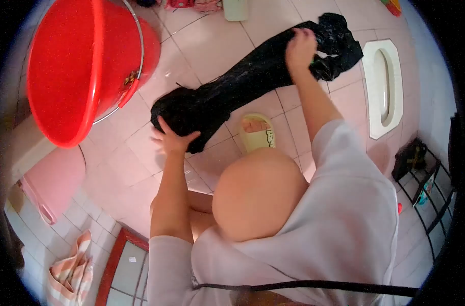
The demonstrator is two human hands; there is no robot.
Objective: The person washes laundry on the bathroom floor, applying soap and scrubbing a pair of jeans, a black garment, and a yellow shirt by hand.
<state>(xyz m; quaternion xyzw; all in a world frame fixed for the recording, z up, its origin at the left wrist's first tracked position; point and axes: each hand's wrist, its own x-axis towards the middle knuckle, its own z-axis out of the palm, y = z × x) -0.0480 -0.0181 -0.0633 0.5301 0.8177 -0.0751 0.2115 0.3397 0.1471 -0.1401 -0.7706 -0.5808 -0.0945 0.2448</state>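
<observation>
Head view: a black garment [250, 71], glossy as if wet, lies stretched across pink floor tiles [209, 41]; probably limp, slippery, water-heavy, best grasped at both ends. Left hand [173, 139] spread against one; right hand [300, 50] near the other, grip indeterminable.

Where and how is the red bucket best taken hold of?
Probably by the red sleeve on its wire handle, coming from the side of the black cloth. The handle lies against that side of the red bucket, and the sleeve looks thicker than the bare wire.
</observation>
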